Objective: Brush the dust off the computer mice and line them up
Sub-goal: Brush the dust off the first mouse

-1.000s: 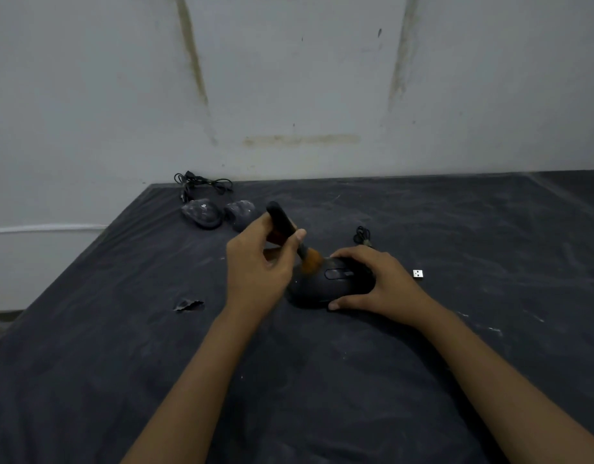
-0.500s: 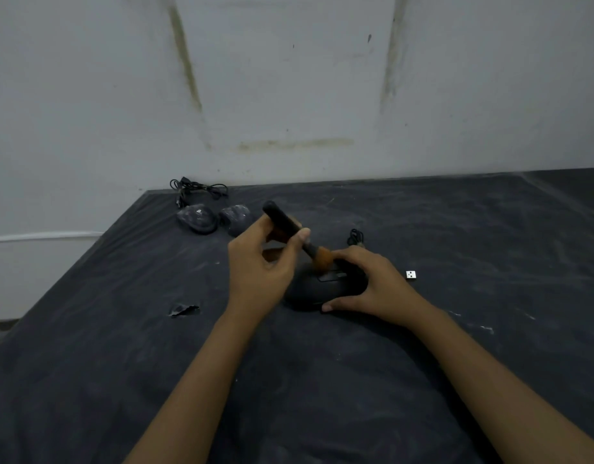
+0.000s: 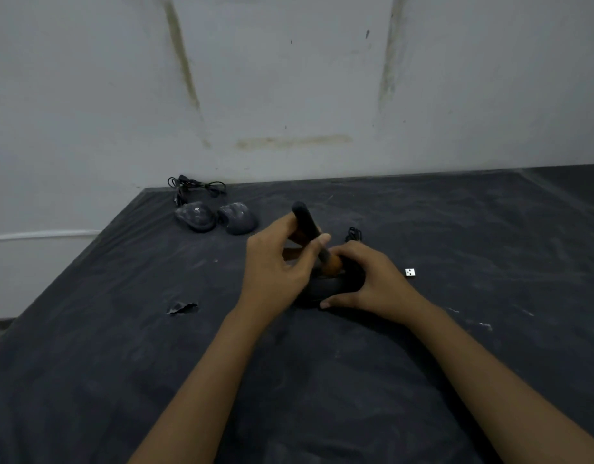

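Note:
A dark computer mouse lies on the black cloth-covered table at the centre. My right hand grips it from the right side, thumb at the near edge. My left hand holds a black-handled brush with orange bristles, which touch the top of the mouse. Two dusty mice sit side by side at the far left, their cables coiled behind them by the wall.
A small white USB dongle lies to the right of my right hand. A scrap of dark debris lies to the left. A coiled cable end shows behind the held mouse. The table's left edge drops away.
The brush bristles have shifted a little to the right over the mouse's top. My right hand keeps its hold on the mouse in the same place.

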